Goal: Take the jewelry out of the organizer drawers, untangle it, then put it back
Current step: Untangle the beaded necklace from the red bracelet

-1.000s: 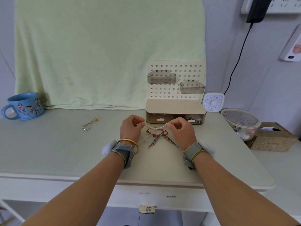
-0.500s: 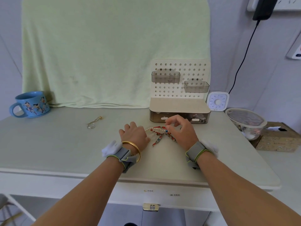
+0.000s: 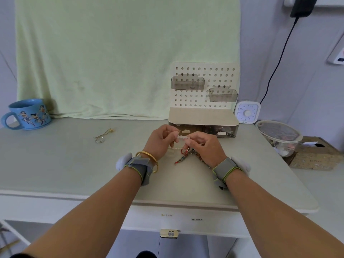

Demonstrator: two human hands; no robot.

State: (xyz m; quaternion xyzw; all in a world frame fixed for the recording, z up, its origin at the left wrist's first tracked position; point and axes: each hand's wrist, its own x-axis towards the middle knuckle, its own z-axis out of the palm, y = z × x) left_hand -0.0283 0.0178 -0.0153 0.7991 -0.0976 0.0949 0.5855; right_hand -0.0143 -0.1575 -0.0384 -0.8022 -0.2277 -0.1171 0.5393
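Fingers of our left hand and right hand are pinching the pearl strand in front of the organizer. The red cord bracelet is trailing below, seemingly tangled with it. We are judging the untangling as mid-way: a gold chain is lying apart on the surface, and putting back is not yet begun.

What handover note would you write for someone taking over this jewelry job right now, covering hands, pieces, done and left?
Left hand and right hand each pinch the pearl strand, lifted off the table.
A red woven cord looks tangled with it, tails on the table.
A gold chain lies apart to the left.
Organizer drawers look shut.
Done: these pieces are out.
Left: free pearls from cord, return everything to drawers.
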